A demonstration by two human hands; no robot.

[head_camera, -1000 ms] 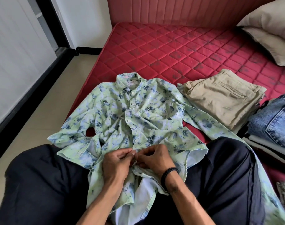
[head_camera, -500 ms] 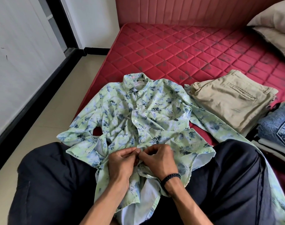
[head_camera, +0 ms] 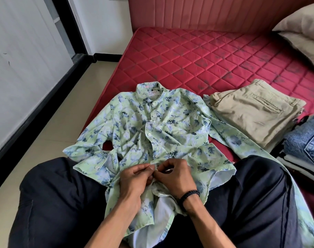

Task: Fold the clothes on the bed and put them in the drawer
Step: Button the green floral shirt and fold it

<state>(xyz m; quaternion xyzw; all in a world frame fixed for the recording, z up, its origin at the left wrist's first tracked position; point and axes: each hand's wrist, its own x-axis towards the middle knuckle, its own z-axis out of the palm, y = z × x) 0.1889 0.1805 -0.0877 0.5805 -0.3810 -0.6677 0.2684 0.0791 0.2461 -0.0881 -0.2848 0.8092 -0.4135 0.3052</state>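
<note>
A light green shirt with a blue floral print (head_camera: 149,129) lies face up on the red quilted mattress (head_camera: 197,59), collar away from me, its lower part draped over my lap. My left hand (head_camera: 134,178) and my right hand (head_camera: 174,174) meet at the shirt's front placket near the hem, each pinching the fabric edge around a button. Upper buttons look fastened. A black braided band circles my right wrist. One sleeve trails to the right over my knee.
Folded khaki trousers (head_camera: 256,111) lie right of the shirt. Folded blue jeans (head_camera: 306,140) top a stack at the right edge. Beige pillows (head_camera: 303,33) sit at the far right by the red headboard. Tiled floor (head_camera: 50,133) and a white wall lie left.
The view has shifted slightly to the left. Both hands stay pinched together on the lower placket, with only small finger movements.
</note>
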